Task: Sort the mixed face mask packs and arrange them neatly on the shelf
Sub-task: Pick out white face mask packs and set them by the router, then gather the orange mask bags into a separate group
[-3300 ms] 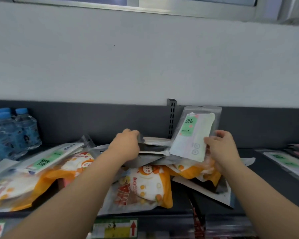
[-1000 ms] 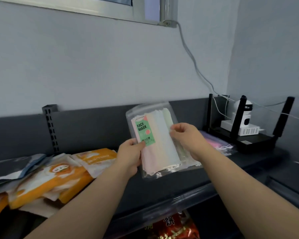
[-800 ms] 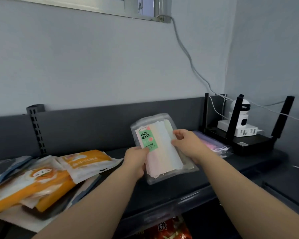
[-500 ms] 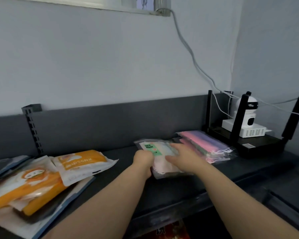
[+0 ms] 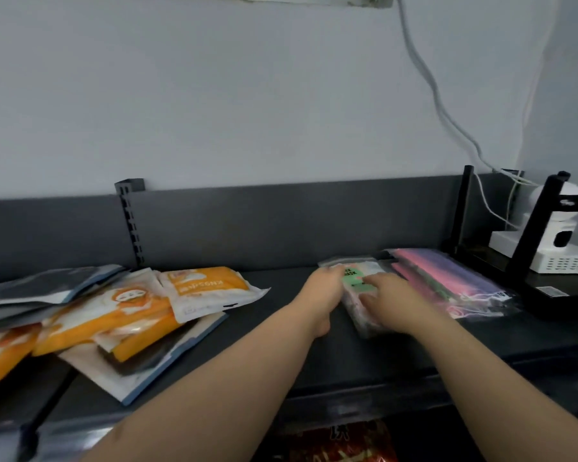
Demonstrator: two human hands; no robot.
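Note:
A clear pack of pastel face masks with a green label (image 5: 357,281) lies flat on the dark shelf (image 5: 281,341), right of centre. My left hand (image 5: 324,290) grips its left edge. My right hand (image 5: 386,300) rests on top of it with fingers spread flat. Just to the right lies a clear pack of pink and purple masks (image 5: 447,281). A mixed pile of orange-and-white mask packs (image 5: 141,308) and grey packs (image 5: 40,288) sits on the shelf's left side.
A black router with upright antennas (image 5: 528,261) and a white camera (image 5: 561,228) stand at the far right end. A slotted upright (image 5: 131,221) rises from the shelf's back panel. Red packaging (image 5: 341,445) shows on the shelf below.
I carried the green-label pack from the left pile over to the right side and laid it down flat beside the pink pack. Both hands stayed on it.

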